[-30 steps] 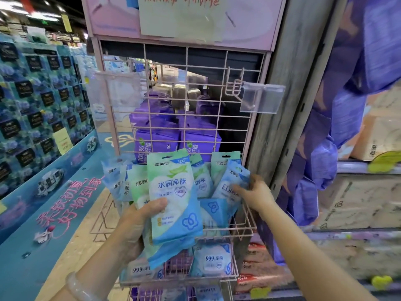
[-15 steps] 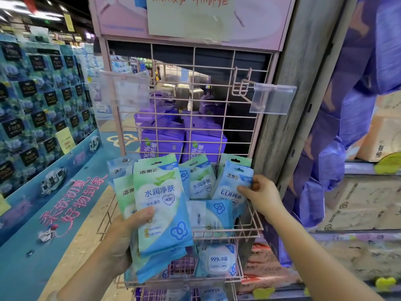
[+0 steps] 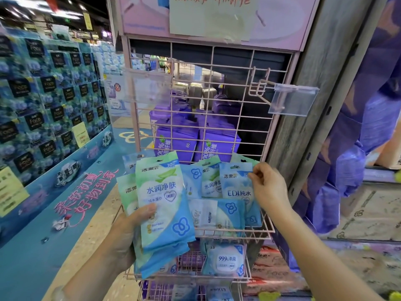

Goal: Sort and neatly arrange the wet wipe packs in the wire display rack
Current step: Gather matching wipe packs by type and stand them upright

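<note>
Head view: a fan of green packs (image 3: 161, 205) is being held at lower centre of the frame by the left hand (image 3: 128, 237), whose thumb is curled across the front pack while the fingers are hidden behind the stack. The upper corner of a blue EDI pack (image 3: 237, 190) is being pinched by the right hand (image 3: 268, 187), with thumb and forefinger closed on its edge and the other fingers loosely curled. That pack is standing in the upper basket (image 3: 258, 233) of the pink wire rack (image 3: 195, 118), just beside a second green pack (image 3: 211, 181) and behind a flat-lying pack (image 3: 217, 216). A 999 pack (image 3: 225, 259) is sitting in the basket below.

The step in hand is being judged as sorting: one type is being gathered while a blue one is being straightened or lifted out. For a clean result, the pinched pack is best drawn straight upward so that its neighbours are not being dragged along; the held stack is best kept squared and clear of the basket rim. Soft pouches are being handled, so slumping and sliding are to be expected.
</note>
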`<state>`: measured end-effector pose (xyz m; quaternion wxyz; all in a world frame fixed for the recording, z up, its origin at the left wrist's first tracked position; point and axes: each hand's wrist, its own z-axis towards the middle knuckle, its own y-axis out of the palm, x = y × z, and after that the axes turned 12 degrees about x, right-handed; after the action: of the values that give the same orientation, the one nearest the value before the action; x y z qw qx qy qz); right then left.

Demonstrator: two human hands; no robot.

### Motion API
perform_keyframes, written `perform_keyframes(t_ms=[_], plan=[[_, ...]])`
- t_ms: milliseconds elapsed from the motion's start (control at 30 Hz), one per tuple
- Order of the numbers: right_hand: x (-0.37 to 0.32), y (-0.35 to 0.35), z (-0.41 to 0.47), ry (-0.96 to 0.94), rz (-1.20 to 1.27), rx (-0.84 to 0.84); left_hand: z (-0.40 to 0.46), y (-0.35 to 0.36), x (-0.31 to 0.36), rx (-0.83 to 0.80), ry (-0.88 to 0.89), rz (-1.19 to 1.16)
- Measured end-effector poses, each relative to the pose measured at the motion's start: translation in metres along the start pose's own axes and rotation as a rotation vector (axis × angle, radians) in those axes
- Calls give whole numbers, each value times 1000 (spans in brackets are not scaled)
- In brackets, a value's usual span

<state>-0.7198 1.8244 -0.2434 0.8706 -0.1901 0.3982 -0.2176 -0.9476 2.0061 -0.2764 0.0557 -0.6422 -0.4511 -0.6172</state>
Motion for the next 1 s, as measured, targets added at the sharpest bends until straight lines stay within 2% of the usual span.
perform_keyframes(t_ms=[100, 167, 367, 433, 533, 700, 733, 800, 867, 933, 1000], plan=[[-8, -4, 1, -86, 130, 52, 0, -1, 0, 19, -7, 1], [-11, -6, 5, -72, 218, 39, 0, -1, 1, 22, -6, 0], [-8, 7, 12, 283, 476, -41, 1, -2, 0, 9, -19, -9], [-9, 14, 9, 337, 434, -124, 0, -2, 0, 11, -24, -14], [-13, 28, -3, 354, 344, -346, 2, -2, -1, 7, -27, -20], [-6, 12, -10, 439, 516, -539, 1, 1, -1, -4, -42, -22], [-2, 5, -12, 394, 430, -522, 1, 2, -1, -6, -46, -24], [8, -4, -19, 251, 107, -495, 0, 3, -1, 1, -49, -29], [13, -6, -27, 156, -119, -632, -1, 4, -1, -1, -47, -32], [13, -5, -34, 104, -214, -745, -2, 4, -1, -3, -46, -33], [9, -4, -32, 97, -153, -693, -3, 4, 0, -6, -42, -38]])
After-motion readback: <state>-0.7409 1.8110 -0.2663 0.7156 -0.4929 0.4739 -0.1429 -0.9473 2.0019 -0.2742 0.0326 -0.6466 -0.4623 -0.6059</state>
